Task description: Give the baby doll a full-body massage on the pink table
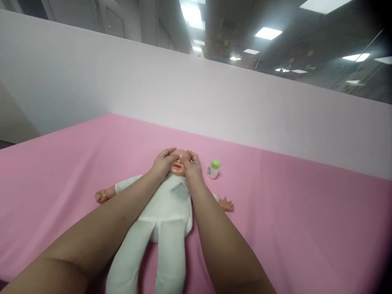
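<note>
A baby doll (171, 198) with a white cloth body lies on its back on the pink sheet, its head away from me. My left hand (164, 163) and my right hand (192, 164) cup the two sides of the doll's head (178, 167). Both thumbs lie across the eye area, and the fingers wrap round the head. The doll's mouth shows between my hands. Its plastic hands stretch out to either side, beyond my forearms. Just right of the head, a small bottle (213, 169) with a green cap leans slightly.
The pink sheet (290, 212) covers the wide surface under the doll. A white partition (183, 90) rises behind it. Beyond the partition are glass, ceiling lights and, at the upper left, pale doors.
</note>
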`<state>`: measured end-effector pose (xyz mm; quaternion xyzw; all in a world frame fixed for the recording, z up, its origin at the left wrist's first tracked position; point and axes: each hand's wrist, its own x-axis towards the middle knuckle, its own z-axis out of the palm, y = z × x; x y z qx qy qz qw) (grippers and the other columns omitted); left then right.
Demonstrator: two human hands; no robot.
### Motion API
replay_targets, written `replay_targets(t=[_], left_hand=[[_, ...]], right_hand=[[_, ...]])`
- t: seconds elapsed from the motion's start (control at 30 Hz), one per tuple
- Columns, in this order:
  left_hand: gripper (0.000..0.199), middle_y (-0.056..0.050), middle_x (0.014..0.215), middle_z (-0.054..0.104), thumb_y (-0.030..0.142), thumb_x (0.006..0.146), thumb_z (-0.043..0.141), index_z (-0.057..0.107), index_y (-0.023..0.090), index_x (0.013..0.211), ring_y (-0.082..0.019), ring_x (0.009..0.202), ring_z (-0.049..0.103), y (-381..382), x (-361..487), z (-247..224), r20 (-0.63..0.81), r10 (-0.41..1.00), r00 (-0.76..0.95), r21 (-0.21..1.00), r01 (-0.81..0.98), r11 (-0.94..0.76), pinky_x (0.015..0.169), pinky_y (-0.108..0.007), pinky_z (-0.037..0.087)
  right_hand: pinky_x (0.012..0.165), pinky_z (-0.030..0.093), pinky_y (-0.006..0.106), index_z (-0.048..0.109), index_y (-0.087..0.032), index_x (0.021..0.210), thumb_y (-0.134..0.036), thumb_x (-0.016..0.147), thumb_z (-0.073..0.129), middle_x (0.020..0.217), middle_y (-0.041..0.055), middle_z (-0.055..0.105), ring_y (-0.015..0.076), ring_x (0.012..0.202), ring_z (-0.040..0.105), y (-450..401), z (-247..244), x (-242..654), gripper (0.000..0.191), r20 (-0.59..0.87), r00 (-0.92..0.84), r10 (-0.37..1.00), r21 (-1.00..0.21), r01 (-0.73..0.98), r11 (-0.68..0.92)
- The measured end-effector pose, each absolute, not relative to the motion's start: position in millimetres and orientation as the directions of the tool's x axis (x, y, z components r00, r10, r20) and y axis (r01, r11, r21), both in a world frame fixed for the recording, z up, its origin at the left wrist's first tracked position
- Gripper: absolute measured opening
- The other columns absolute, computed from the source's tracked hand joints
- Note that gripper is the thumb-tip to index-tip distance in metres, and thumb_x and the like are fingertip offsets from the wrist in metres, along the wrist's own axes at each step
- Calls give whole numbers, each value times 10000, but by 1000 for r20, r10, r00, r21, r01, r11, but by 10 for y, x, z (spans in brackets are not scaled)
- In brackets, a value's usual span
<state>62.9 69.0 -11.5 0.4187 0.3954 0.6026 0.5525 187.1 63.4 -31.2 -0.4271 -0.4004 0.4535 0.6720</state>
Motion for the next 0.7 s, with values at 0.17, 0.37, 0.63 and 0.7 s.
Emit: replay_targets(t=[0.17, 0.37, 0.63, 0.7], left_hand=[[504, -97, 1068, 760, 313, 727, 820, 719, 195, 1207, -228, 910, 725, 695, 636, -95, 52, 997, -60, 932, -355, -70, 870, -373, 588], [384, -102, 1118, 761, 257, 775, 700, 760, 204, 1151, -238, 981, 726, 732, 639, -115, 35, 989, -143, 938, -336, -82, 912, -375, 585], [417, -99, 1105, 762, 289, 763, 739, 747, 190, 1168, -235, 972, 730, 726, 634, -109, 48, 992, -120, 935, -345, -86, 886, -358, 591], [484, -99, 1066, 764, 312, 734, 793, 725, 175, 1193, -233, 937, 733, 728, 631, -113, 51, 996, -77, 931, -357, -76, 859, -357, 594]], right_hand=[[968, 584, 367, 672, -276, 1240, -454, 791, 780, 1265, 42, 706, 230, 1133, 683, 641, -323, 1854, 495, 144, 259, 955, -930, -294, 220], [1053, 540, 387, 711, -251, 1227, -349, 809, 675, 1355, 44, 684, 222, 1205, 658, 687, -342, 1849, 431, 78, 235, 969, -871, -457, 181], [1047, 540, 384, 674, -239, 1282, -338, 738, 729, 1388, 59, 658, 241, 1221, 645, 690, -384, 1861, 555, 130, 213, 968, -870, -443, 214], [1044, 538, 372, 657, -234, 1297, -376, 724, 779, 1371, 66, 660, 245, 1221, 641, 682, -391, 1869, 603, 169, 227, 959, -892, -377, 247]])
